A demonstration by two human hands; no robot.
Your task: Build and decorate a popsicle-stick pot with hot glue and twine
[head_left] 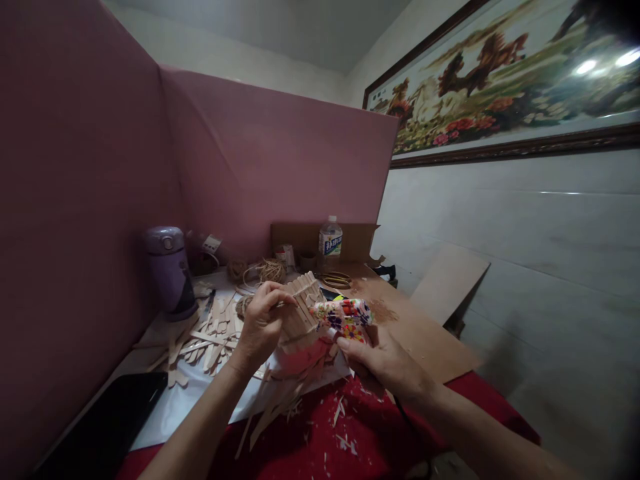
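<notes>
My left hand (266, 321) is closed on the left edge of a small panel of wooden sticks (300, 313), which it holds tilted above the table. My right hand (373, 353) is wrapped round a tool with a colourful flower pattern (345, 313), perhaps a glue gun. Its tip points left and is close to the panel's right side; whether they touch I cannot tell. A dark cord hangs below my right hand. Loose wooden sticks (215, 340) lie in a pile on white paper left of my left hand.
A purple flask (170, 273) stands at the left, with a black flat object (110, 420) nearer me. Behind the panel are twine (271, 270), scissors (336, 280) and a clear bottle (331, 243). Brown board (425, 333) covers the right side; wood scraps lie on the red cloth (320, 433).
</notes>
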